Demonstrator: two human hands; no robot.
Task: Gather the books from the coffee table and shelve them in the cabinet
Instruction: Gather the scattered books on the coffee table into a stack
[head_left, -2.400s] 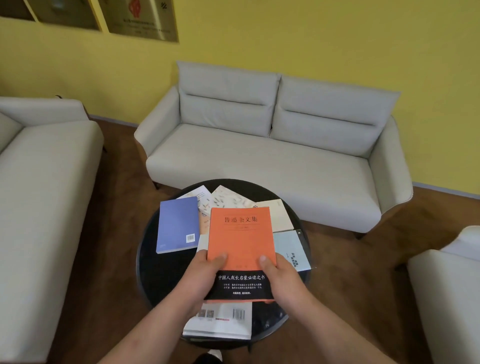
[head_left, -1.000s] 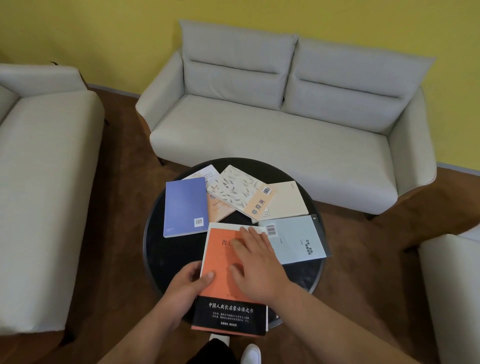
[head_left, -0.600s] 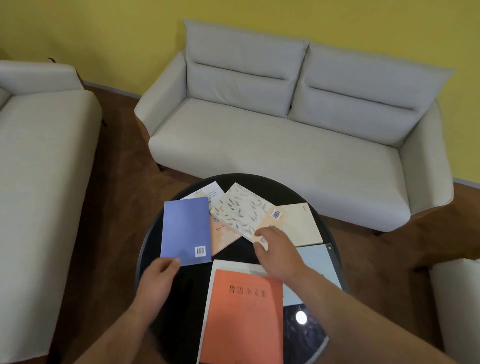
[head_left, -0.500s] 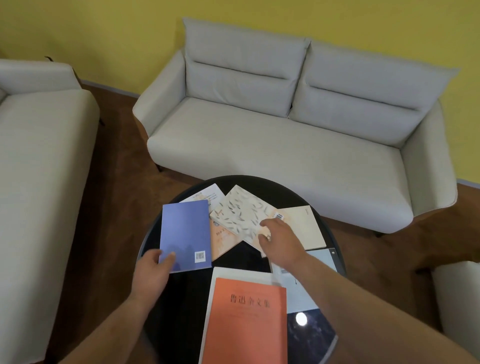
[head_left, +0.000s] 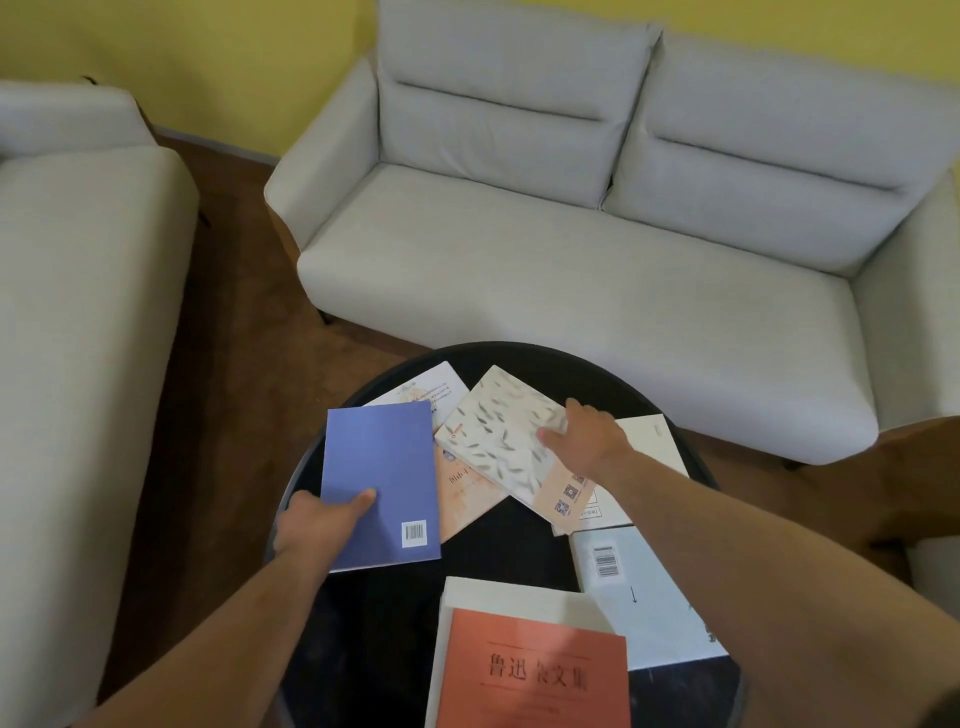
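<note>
Books lie scattered on round black tabletop (head_left: 498, 540). Left hand (head_left: 317, 525) pinches near-left corner of blue book (head_left: 379, 473), thumb on cover. Right hand (head_left: 587, 436), fingers spread, presses flat on leaf-pattern book (head_left: 498, 431). Orange book (head_left: 530, 670) lies nearer, btwn both forearms.

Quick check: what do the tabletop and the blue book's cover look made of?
Tabletop: black, glossy, likely glass or polished stone; a faint marbled reflection shows near the front edge. Blue book: matte paper softcover, no glare, thin edge.
</note>
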